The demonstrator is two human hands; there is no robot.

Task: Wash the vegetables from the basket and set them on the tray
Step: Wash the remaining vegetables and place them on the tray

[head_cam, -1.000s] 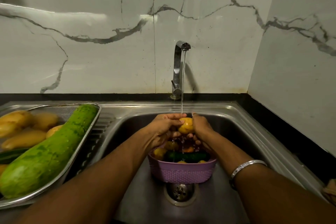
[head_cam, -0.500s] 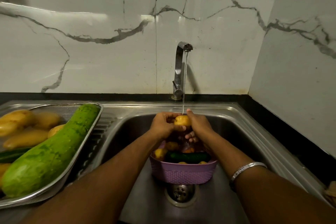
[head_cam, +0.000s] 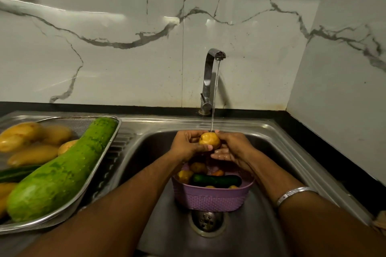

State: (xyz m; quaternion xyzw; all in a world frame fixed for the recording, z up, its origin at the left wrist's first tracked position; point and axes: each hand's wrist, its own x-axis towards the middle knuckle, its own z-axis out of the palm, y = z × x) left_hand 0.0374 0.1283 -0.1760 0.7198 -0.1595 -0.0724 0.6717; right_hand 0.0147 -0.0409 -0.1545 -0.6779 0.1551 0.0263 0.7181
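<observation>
A small yellow potato is under the running stream from the tap. My left hand grips it from the left, fingers curled round it. My right hand cups it from the right, thumb on top and fingers spread below. Beneath my hands a purple basket stands in the sink and holds a dark green cucumber, potatoes and an orange piece. On the left, the steel tray carries a big green gourd and several potatoes.
The steel sink basin has its drain just in front of the basket. A ribbed draining board lies between tray and basin. Marble walls close the back and right; a black counter strip runs along the right side.
Both hands have risen a little with the potato toward the stream and turned it; my right fingers have opened out beneath it. Basket and tray stay put.
</observation>
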